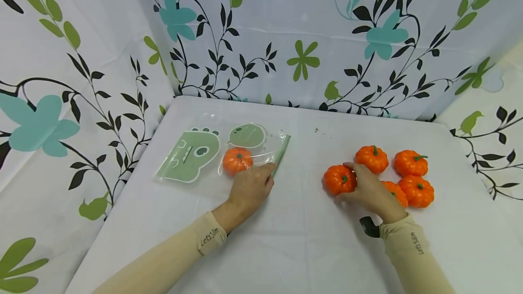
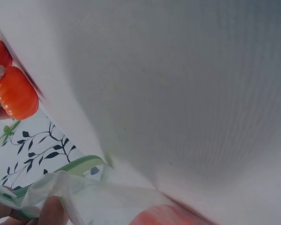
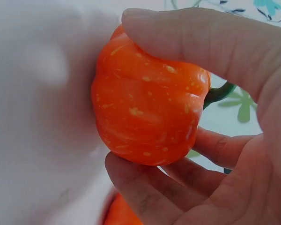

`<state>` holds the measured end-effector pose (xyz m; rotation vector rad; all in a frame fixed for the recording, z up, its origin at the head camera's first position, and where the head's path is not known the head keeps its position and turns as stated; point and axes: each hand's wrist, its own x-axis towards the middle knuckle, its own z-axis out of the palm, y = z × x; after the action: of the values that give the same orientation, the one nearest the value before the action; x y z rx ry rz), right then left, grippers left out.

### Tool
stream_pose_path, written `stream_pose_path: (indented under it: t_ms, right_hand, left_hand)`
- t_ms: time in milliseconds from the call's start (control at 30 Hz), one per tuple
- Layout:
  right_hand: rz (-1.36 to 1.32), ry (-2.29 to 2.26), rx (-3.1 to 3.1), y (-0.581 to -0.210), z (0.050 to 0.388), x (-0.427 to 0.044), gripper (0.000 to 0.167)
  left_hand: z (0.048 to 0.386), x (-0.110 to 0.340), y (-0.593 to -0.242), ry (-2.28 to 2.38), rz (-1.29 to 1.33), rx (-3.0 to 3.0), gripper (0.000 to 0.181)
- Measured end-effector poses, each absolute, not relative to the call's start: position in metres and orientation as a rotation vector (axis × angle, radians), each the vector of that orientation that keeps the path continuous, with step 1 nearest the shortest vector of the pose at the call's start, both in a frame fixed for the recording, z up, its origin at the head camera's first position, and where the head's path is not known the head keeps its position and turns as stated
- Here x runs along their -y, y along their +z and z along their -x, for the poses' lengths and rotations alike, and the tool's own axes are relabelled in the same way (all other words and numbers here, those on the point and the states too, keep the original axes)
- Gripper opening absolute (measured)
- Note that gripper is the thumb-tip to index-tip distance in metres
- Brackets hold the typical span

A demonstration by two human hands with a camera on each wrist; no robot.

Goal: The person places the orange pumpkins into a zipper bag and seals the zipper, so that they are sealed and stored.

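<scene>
A clear zip bag (image 1: 185, 155) with green printed shapes and a green zip edge lies flat on the left of the table. One small orange toy pumpkin (image 1: 237, 160) is inside it. My left hand (image 1: 250, 189) pinches the bag near its zip edge; the left wrist view shows the fingers (image 2: 54, 211) on the plastic by the green strip (image 2: 82, 164). On the right, my right hand (image 1: 369, 192) grips another toy pumpkin (image 1: 338, 180) at the table surface. Seen from the right wrist, the thumb (image 3: 178, 40) and fingers curve round this speckled pumpkin (image 3: 145, 103).
Several more orange pumpkins (image 1: 410, 163) sit grouped around and beyond my right hand, one partly hidden by it. White cloth covers the table (image 1: 278, 248). A leaf-patterned curtain (image 1: 261, 26) hangs along the back and sides.
</scene>
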<state>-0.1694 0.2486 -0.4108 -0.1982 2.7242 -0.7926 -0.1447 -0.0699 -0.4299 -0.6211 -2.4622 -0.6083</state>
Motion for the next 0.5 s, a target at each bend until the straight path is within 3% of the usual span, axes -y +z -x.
stream_pose_path:
  t_ms: [500]
  right_hand:
    - [0.497, -0.943, -2.748, -0.415, 0.171, -0.192, 0.088]
  left_hand:
    - [0.144, 0.07, -0.428, -0.626, 0.615, 2.453, 0.027]
